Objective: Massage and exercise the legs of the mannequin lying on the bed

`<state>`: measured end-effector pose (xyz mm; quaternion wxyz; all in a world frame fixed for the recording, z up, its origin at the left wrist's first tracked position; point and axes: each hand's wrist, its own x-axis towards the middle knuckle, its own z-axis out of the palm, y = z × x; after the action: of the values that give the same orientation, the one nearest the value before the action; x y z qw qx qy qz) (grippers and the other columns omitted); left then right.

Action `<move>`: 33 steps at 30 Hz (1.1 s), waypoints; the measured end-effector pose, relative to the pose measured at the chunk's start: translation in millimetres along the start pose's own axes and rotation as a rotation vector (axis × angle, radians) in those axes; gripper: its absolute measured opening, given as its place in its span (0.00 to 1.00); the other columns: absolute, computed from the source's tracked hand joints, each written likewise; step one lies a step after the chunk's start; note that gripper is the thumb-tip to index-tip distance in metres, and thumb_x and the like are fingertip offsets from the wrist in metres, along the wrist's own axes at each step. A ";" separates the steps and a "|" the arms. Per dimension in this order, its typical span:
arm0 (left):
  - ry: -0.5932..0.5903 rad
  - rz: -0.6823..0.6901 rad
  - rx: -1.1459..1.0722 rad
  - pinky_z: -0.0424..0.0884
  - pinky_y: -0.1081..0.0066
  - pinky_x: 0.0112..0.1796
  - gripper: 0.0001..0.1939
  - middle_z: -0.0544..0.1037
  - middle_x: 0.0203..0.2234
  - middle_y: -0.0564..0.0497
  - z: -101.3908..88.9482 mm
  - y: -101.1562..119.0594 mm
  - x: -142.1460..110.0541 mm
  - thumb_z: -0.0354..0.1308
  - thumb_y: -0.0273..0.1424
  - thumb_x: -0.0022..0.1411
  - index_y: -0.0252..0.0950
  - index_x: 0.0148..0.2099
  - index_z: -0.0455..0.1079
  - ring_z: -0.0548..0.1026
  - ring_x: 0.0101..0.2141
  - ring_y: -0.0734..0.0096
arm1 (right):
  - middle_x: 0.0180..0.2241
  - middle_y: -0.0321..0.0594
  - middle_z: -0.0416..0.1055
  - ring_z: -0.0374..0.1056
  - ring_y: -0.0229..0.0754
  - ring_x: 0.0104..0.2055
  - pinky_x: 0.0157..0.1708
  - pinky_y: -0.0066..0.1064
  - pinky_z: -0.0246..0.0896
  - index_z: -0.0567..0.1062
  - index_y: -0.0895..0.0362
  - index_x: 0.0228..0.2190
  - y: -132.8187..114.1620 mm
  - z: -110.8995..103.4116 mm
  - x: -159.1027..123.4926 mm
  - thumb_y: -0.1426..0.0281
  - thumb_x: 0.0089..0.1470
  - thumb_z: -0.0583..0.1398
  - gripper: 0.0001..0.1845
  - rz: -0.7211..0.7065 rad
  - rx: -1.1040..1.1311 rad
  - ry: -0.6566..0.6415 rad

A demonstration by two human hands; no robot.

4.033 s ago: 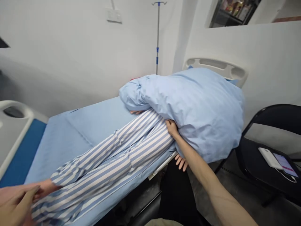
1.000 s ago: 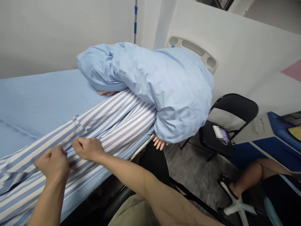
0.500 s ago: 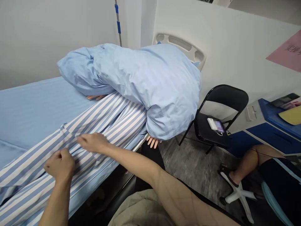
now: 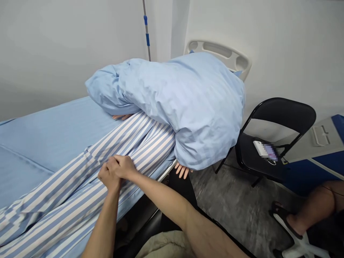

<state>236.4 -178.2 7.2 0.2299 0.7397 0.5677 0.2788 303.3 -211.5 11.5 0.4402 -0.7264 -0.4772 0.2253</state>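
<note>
My left hand [image 4: 109,176] is curled into a fist above the striped trousers [image 4: 150,138], at about knee height. Right up against it, my right hand [image 4: 124,167] is closed too, so the two fists touch. No object shows between or below them, though the undersides of the fingers are hidden. The blue-and-white trousers clothe legs stretched out along the bed. A light blue cover [image 4: 188,96] drapes over the upper body of this figure. From under its near edge stick out the fingertips of a hand [image 4: 182,170]; more fingers [image 4: 121,116] show at the far side.
The bed's blue sheet [image 4: 51,125] runs along the left, with a pale headboard [image 4: 215,50] beyond. A pole [image 4: 147,36] stands by the wall. On the right, a black folding chair [image 4: 282,116] carries a white device [image 4: 259,147]. A person's leg [image 4: 311,206] is at lower right.
My two fists were apart over the trousers; now they are pressed together, the left having moved right and up. The view has swung slightly left. The covered figure has not visibly moved.
</note>
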 end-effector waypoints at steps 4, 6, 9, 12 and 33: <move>0.085 -0.060 -0.128 0.52 0.70 0.28 0.19 0.58 0.16 0.54 7.7 1.8 -10.3 0.43 0.36 0.64 0.37 0.22 0.51 0.56 0.23 0.75 | 0.22 0.30 0.63 0.59 0.33 0.27 0.26 0.23 0.46 0.68 0.56 0.22 -0.1 -21.0 9.4 0.61 0.63 0.51 0.20 -0.058 0.045 -0.116; 0.060 -0.016 -0.114 0.51 0.69 0.29 0.18 0.58 0.17 0.54 8.7 0.3 -10.6 0.44 0.36 0.63 0.37 0.21 0.52 0.56 0.23 0.74 | 0.21 0.31 0.61 0.58 0.34 0.27 0.26 0.24 0.45 0.66 0.56 0.20 -2.7 -40.1 16.2 0.61 0.62 0.53 0.20 -0.125 -0.015 -0.137; 0.072 0.000 -0.036 0.49 0.69 0.29 0.19 0.56 0.16 0.54 10.6 -0.7 -10.3 0.45 0.36 0.62 0.37 0.20 0.51 0.55 0.23 0.73 | 0.21 0.31 0.61 0.58 0.34 0.26 0.28 0.25 0.44 0.65 0.55 0.20 0.9 -66.5 22.4 0.61 0.63 0.53 0.21 -0.184 -0.100 -0.082; 0.067 -0.003 -0.014 0.48 0.69 0.29 0.19 0.56 0.16 0.54 11.4 1.0 -10.3 0.46 0.37 0.61 0.37 0.20 0.52 0.55 0.23 0.72 | 0.20 0.32 0.61 0.59 0.34 0.26 0.28 0.26 0.44 0.66 0.55 0.21 16.4 -76.2 20.4 0.63 0.63 0.53 0.20 -0.139 -0.204 -0.002; -0.066 0.013 -0.136 0.52 0.69 0.29 0.20 0.65 0.18 0.50 61.7 69.7 8.8 0.41 0.36 0.66 0.37 0.22 0.58 0.61 0.25 0.70 | 0.19 0.30 0.60 0.57 0.33 0.25 0.28 0.26 0.46 0.63 0.56 0.19 37.7 -102.3 33.9 0.64 0.63 0.53 0.21 -0.138 -0.037 0.042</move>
<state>329.3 -188.6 8.6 0.2963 0.7347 0.5349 0.2937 413.5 -230.5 34.7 0.4512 -0.7045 -0.5207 0.1703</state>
